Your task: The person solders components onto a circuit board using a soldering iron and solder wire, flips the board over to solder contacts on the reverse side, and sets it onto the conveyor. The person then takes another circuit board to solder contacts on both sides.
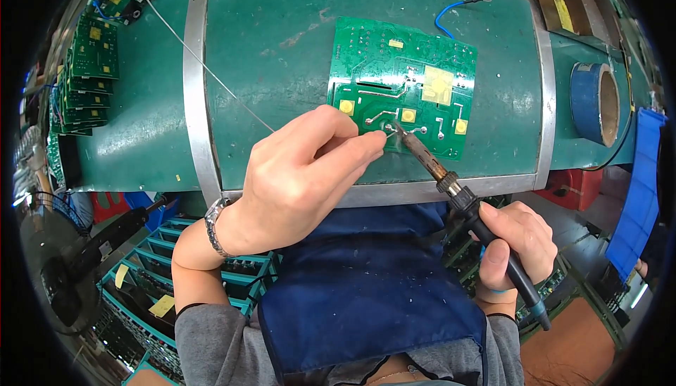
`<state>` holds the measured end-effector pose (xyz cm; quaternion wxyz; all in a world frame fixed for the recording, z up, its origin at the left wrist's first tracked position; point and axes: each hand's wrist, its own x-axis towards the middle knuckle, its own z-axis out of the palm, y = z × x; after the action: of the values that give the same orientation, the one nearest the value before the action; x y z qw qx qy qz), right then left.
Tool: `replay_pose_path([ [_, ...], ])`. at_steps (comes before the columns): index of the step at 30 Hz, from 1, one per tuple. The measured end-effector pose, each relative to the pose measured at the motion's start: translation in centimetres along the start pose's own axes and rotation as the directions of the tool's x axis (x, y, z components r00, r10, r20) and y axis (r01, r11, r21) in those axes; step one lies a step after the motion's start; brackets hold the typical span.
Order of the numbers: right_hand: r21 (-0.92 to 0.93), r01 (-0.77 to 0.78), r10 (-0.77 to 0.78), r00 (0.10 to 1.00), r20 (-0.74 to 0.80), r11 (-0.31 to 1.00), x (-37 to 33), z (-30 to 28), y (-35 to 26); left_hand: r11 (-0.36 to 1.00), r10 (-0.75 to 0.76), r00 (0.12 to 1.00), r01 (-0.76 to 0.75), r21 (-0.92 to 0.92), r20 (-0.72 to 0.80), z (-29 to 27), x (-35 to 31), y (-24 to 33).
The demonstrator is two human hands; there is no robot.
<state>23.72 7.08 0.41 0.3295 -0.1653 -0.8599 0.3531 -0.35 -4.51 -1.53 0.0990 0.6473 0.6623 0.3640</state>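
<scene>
A green circuit board [384, 55] lies on the green work surface, with yellow pads and silver solder joints on its upper face. My left hand [303, 168] is pinched over the board's lower left edge, holding a thin solder wire [211, 73] whose long tail runs up to the far left. Its short end reaches a joint on the board. In my right hand [517, 242] is a soldering iron [458, 196] with a black handle, gripped between thumb and fingers. The iron's tip touches or nearly touches the board beside the wire end. A blue lead with a ring terminal [451, 11] extends from the board's far edge.
A metal frame [199, 104] borders the work surface. To the left stands a row of upright circuit boards [88, 69]. A blue tape roll [591, 104] sits at the right. Below left, a teal rack [169, 245] holds more boards, near a black fan [70, 266].
</scene>
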Motion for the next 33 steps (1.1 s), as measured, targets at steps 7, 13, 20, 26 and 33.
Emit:
replay_pose_path([
  [7,0.018,-0.038,0.039,0.998,-0.052,0.999,-0.60,-0.26,0.04,0.999,0.033,0.999,-0.033,-0.017,-0.021,0.29,0.15,0.09],
  [13,0.031,-0.055,0.057,0.996,-0.070,0.998,-0.60,-0.07,0.14,0.993,0.061,0.998,-0.061,0.100,0.006,0.30,0.38,0.20],
  [20,0.031,-0.064,0.065,0.997,-0.036,0.997,-0.67,-0.78,0.19,0.996,0.068,0.998,-0.068,0.061,0.000,0.65,0.45,0.17],
  [26,0.017,-0.061,0.062,0.997,-0.040,0.998,-0.84,-0.93,0.12,0.994,0.096,0.995,-0.096,0.043,-0.006,0.76,0.51,0.07],
  [33,0.010,-0.093,0.093,0.993,-0.071,0.996,-0.96,-0.77,0.13,0.993,0.104,0.994,-0.105,0.047,0.009,0.87,0.65,0.06],
])
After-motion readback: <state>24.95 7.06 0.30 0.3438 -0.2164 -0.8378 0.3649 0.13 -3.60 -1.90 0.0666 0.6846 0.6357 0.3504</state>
